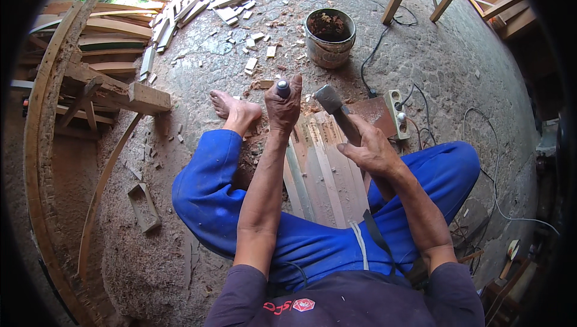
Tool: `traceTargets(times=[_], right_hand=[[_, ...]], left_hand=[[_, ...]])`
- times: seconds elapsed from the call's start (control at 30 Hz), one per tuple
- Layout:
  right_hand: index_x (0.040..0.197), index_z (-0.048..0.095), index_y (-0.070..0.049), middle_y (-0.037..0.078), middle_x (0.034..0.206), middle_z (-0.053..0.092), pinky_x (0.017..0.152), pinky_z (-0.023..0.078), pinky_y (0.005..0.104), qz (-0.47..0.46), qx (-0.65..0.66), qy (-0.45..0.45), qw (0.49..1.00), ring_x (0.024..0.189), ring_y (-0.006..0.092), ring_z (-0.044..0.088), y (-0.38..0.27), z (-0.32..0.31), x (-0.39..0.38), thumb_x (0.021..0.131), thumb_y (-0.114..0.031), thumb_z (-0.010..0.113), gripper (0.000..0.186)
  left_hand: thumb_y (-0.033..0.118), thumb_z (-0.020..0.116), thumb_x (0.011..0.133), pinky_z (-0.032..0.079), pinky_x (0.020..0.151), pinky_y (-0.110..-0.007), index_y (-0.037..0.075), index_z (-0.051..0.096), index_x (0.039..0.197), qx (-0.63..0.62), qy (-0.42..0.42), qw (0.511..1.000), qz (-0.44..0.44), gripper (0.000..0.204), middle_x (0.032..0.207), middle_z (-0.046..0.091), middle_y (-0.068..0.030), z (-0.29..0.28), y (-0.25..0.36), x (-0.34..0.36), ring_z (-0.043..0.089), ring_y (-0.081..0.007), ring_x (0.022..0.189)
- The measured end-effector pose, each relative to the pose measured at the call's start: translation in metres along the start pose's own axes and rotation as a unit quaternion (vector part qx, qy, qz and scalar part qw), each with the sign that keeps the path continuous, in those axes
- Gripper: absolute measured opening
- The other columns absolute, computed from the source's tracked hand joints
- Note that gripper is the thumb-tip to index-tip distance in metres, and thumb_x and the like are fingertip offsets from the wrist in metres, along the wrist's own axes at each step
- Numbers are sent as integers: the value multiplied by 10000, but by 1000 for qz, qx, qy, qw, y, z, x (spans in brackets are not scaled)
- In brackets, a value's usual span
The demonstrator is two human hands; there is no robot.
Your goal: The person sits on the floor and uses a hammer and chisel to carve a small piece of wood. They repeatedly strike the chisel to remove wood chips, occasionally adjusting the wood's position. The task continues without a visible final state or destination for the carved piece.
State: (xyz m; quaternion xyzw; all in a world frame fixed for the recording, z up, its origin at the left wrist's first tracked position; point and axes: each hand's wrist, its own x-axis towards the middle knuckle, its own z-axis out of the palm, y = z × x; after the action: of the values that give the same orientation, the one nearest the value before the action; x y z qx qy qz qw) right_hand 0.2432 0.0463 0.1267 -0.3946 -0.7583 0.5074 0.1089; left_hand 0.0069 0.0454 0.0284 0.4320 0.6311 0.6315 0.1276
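My left hand (282,108) is closed around the upright dark handle of a chisel (283,89), whose shiny round butt end faces up. Its blade is hidden below my fist. My right hand (374,150) grips a hammer (329,100) by its handle, the metal head raised and tilted toward my left hand but apart from the chisel. Beneath both hands, between my legs, lie striped wooden boards (327,177) dusted with shavings. A flat brown piece (374,115) sits beyond my right hand.
A dirty bucket (330,57) stands ahead, with wood offcuts (251,63) scattered beside it. A power strip (397,114) and cables lie at the right. A wooden frame (150,99) and stacked planks (114,30) fill the left. A small wooden box (143,208) rests on the floor.
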Motion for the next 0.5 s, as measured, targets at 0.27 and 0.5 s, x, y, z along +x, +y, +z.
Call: traceTargets(times=[0.27,0.5], right_hand=[[1375,515,-48,274,1035,702,858,548,497,-77,-63,27,995,965,434,710,-18,7,12,877,-180,699,547],[1371,486,-58,200,956,713,714,588,441,-366,-85,216,901,897,384,749,-117,-28,9,879,-50,727,548]], left_hand=[[196,737,947,392,517,-375,49,500,693,-2,21,995,96,378,588,463,-108,4,-23,-21,425,-175,512],[166,731,950,374,512,-364,49,500,682,-16,4,1000,22,373,582,467,-61,-2,-27,-33,382,-144,541]])
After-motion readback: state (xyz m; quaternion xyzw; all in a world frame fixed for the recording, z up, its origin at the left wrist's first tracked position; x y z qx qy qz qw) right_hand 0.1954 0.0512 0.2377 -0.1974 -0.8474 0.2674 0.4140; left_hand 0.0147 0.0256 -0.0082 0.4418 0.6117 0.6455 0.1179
